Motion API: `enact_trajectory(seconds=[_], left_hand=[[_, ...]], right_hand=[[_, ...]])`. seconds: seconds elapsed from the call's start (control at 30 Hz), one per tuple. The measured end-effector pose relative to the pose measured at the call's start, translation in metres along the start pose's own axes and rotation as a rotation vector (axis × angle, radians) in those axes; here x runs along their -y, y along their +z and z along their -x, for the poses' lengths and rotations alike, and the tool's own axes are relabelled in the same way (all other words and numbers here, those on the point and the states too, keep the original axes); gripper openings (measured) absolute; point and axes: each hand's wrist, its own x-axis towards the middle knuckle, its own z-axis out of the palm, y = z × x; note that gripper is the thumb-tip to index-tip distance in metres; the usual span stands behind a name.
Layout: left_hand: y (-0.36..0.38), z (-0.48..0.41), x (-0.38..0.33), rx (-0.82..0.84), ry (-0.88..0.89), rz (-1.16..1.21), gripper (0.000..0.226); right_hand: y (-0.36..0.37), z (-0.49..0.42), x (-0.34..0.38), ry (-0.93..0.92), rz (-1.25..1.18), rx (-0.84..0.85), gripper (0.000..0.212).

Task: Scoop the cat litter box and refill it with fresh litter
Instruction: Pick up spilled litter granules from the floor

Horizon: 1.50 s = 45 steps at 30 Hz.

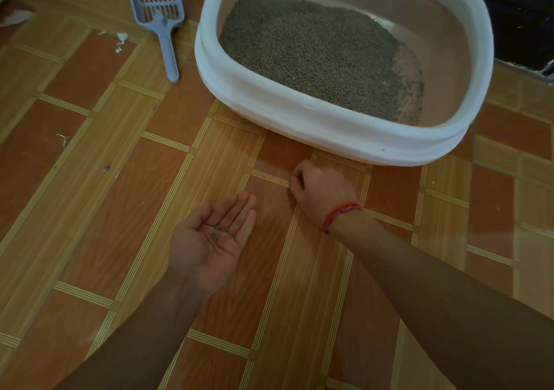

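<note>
Two bare hands low over the wooden-pattern floor (120, 209).

Left hand (209, 239): palm up, fingers almost straight and close together, thumb out to the side. Grips nothing, only carries a small cluster of litter pellets (217, 233) near the base of the fingers. Perhaps five or six, too small to count surely.

Right hand (322, 190): just ahead and to the right of the left hand, knuckles up, fingers curled under with the tips down at the floor. Any pinch hidden under the knuckles, so cannot tell. One red thread bracelet (340, 214) around this wrist.

One litter box (269, 111) directly beyond the right hand, near but apart from it, with white rim and pinkish inside. One bed of grey-brown litter (314, 51) inside, over most of the bottom.

One blue-grey scoop (159, 12) well ahead and left of the left hand, flat on the floor, slotted, handle toward the person, just beside the box wall. Touching it or not, cannot tell.

Several white scraps (121, 39) on the floor, left of the scoop.
</note>
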Motion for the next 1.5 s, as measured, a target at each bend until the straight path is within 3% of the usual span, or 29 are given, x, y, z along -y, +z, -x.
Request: enact_trajectory(seconds=[0.13,0.33,0.57,0.73,0.9,1.07,1.5], left_hand=[[-0.001,0.000,0.000,0.006,-0.004,0.001,0.054],[-0.004,-0.001,0.001,0.033,-0.009,-0.006,0.051],[-0.011,-0.003,-0.004,0.089,-0.087,-0.040,0.050],[-0.009,0.000,-0.005,0.102,-0.098,-0.023,0.050],[-0.003,0.005,-0.004,0.029,-0.010,0.002,0.052],[-0.002,0.005,-0.004,0.021,-0.006,0.009,0.053],[-0.001,0.003,-0.002,0.002,0.000,0.009,0.055]], right_hand=[[-0.009,0.006,0.013,-0.015,-0.045,0.036,0.022],[-0.027,0.044,0.074,-0.196,-0.296,0.084,0.017],[-0.017,0.056,0.091,-0.310,-0.232,0.131,0.025],[-0.021,0.058,0.091,-0.334,-0.300,0.103,0.014],[-0.024,0.040,0.053,-0.133,-0.390,-0.074,0.009],[-0.013,0.024,-0.001,0.074,-0.292,-0.071,0.009],[-0.004,0.010,-0.013,0.085,-0.224,-0.016,0.013]])
